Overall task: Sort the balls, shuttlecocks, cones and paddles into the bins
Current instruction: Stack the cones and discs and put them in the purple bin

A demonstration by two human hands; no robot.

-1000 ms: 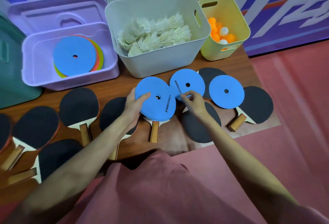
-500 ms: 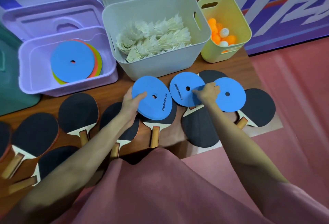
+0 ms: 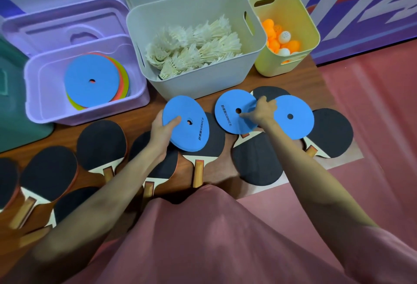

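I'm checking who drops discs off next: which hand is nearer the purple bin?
Left. The left hand holds a blue disc just right of the purple bin; the right hand is farther right, beyond it.

The person wears a dusty-pink garment [image 3: 203,238] of soft, smooth fabric. Both forearms are bare from wrist to elbow. The left hand [image 3: 161,129] and right hand [image 3: 261,112] carry no gloves, rings or watch.

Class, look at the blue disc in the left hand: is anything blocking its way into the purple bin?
Nothing visible blocks it. The left hand grips the blue disc, and the purple bin stands open to its left, holding only a stack of discs.
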